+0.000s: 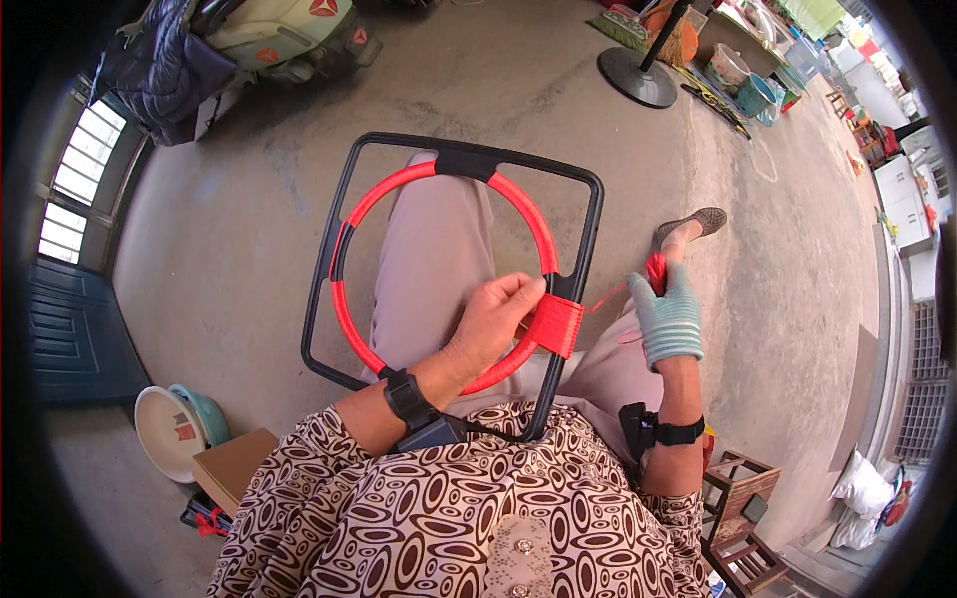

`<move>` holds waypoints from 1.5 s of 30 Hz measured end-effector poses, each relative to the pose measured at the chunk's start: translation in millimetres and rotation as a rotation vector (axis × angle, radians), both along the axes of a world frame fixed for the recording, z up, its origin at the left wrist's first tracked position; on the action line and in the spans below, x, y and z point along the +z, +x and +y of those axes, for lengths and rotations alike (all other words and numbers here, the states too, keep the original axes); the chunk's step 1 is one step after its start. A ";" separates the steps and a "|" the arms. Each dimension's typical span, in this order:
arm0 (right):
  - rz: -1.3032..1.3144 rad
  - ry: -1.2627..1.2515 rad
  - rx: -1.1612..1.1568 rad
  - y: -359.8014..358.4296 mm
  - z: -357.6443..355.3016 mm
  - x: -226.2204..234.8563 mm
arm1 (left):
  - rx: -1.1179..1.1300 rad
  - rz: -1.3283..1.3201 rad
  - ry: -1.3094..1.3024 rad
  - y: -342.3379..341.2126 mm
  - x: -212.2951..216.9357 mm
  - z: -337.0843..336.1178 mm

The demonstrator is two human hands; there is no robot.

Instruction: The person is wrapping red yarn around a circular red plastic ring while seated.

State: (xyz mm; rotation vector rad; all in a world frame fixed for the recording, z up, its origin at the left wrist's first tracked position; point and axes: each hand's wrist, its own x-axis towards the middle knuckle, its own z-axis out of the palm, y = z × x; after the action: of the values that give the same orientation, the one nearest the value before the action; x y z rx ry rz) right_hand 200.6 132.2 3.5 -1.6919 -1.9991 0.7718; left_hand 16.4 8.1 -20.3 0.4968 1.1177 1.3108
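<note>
A black square frame [596, 224] with a round ring [348, 317] inside it rests across my lap. Red cord covers most of the ring, with bare black stretches at the top and on the left. A thick red cord wrapping [555, 327] binds ring and frame together on the right side. My left hand [495, 317], bare, pinches the ring just beside this wrapping; the fingertips are partly hidden. In a grey-green striped glove, my right hand [666, 314] is closed around a bundle of red cord [656, 273]. A thin strand runs from it to the wrapping.
A scooter [284, 40] stands at the far left, a round black stand base [638, 78] at the far right. Basins [164, 434] and a cardboard box [234, 466] sit near my left side. A wooden stool [733, 498] is close on my right.
</note>
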 end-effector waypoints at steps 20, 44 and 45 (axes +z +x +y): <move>1.083 -0.626 -0.228 -11.1 -16.6 -26.1 | 0.203 0.052 0.079 1.1 -15.7 -0.8; 1.800 -0.335 -0.063 105.2 3.9 -25.7 | 0.094 -0.193 0.078 -1.1 -4.6 0.0; 1.817 -0.372 0.086 99.1 3.5 -27.4 | 0.073 -0.172 0.080 -1.7 -4.7 -0.2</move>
State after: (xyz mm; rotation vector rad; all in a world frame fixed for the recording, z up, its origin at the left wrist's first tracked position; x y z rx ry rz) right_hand 299.7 135.6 -23.9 -0.3573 -0.5795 1.7876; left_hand 14.7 7.9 -25.0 0.3968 0.9507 1.4383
